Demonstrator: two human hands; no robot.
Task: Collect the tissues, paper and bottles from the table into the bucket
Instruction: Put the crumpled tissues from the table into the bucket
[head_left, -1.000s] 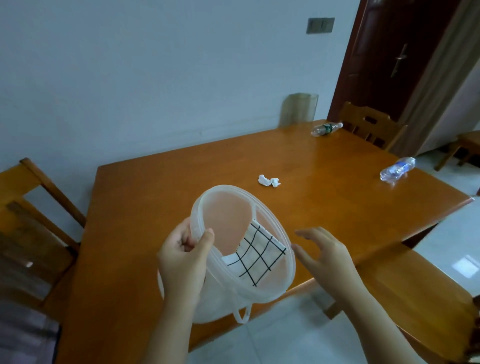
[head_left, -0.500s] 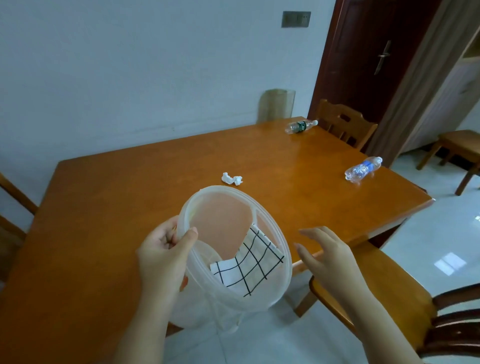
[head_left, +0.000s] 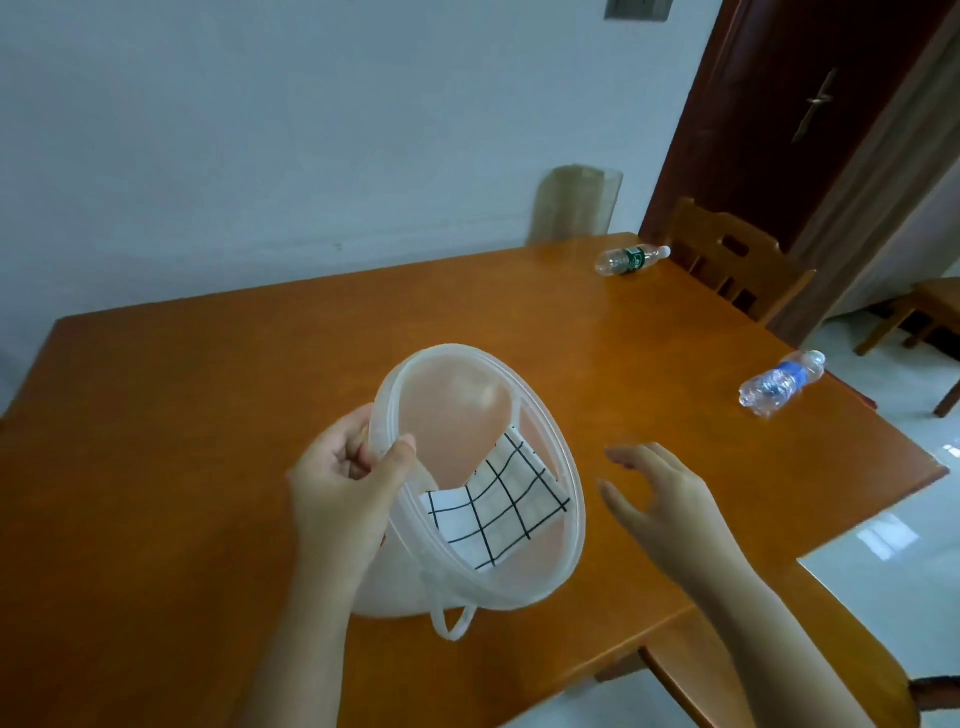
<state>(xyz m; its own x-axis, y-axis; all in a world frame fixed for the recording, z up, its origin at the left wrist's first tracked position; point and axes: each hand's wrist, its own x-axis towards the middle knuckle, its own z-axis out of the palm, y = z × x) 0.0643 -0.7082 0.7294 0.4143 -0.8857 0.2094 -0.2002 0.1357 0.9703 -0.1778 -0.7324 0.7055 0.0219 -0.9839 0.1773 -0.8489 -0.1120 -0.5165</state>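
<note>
My left hand (head_left: 343, 488) grips the rim of a translucent white plastic bucket (head_left: 563, 525), held tilted over the wooden table (head_left: 208, 395). A white paper with a black grid (head_left: 498, 509) lies inside the bucket. My right hand (head_left: 660, 493) hovers open just right of the bucket, holding nothing. A clear bottle with a green label (head_left: 631, 259) lies on its side at the table's far edge. A clear bottle with a blue label (head_left: 782, 383) lies near the right edge. No tissue shows; the bucket covers that part of the table.
A wooden chair (head_left: 737, 265) stands at the far right corner, in front of a dark door (head_left: 789, 104). Another chair seat (head_left: 769, 660) is at the near right. A translucent container (head_left: 574, 205) stands behind the table by the wall. Tiled floor lies to the right.
The view has swung left and closer over the table. The bucket now hides the crumpled tissue that lay behind it. Both hands keep their hold and pose.
</note>
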